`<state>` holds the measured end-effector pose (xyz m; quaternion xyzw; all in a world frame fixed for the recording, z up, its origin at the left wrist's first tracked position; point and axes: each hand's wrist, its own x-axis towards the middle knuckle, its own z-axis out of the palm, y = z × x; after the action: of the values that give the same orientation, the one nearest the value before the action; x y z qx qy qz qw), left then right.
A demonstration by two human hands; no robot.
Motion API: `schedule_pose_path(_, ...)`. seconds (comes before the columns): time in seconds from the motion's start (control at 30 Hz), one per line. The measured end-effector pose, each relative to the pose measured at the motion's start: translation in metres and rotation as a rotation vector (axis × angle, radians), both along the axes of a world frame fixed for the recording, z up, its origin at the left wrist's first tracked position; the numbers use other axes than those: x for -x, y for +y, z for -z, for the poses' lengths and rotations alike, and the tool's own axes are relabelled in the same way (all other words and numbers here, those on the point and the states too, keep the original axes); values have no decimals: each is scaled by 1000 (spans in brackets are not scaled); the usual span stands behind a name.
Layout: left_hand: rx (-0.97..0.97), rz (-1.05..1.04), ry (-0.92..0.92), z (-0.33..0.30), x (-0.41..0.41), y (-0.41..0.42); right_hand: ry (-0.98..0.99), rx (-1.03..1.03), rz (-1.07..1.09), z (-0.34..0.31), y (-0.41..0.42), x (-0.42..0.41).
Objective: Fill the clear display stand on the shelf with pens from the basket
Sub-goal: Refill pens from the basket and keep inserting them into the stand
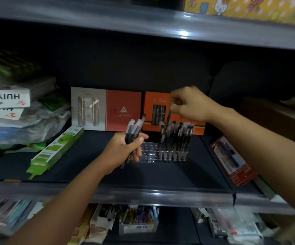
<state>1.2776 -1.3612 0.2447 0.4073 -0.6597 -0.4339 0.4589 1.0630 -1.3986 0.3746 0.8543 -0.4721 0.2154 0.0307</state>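
A dark shelf (161, 175) carries the clear stand (153, 152), just right of the left hand (125, 151), which grips a bundle of pens (134, 131). Above the stand's filled right side, the right hand (189, 105) pinches one pen (166, 128), tip down.

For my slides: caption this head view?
Left hand holds spare pens; right hand lowers one pen into clear stand.

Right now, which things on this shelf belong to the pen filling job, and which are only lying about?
Job: clear display stand; bundle of pens in left hand; single pen pinched by right hand; pens already standing.

Lying about: green packs; red box; orange box; white boxes.
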Motion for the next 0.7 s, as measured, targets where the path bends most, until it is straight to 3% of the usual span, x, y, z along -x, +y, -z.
schedule_pose_path(0.7, -20, 12, 19, 15, 7, -7, 121, -55, -37, 29, -24, -17)
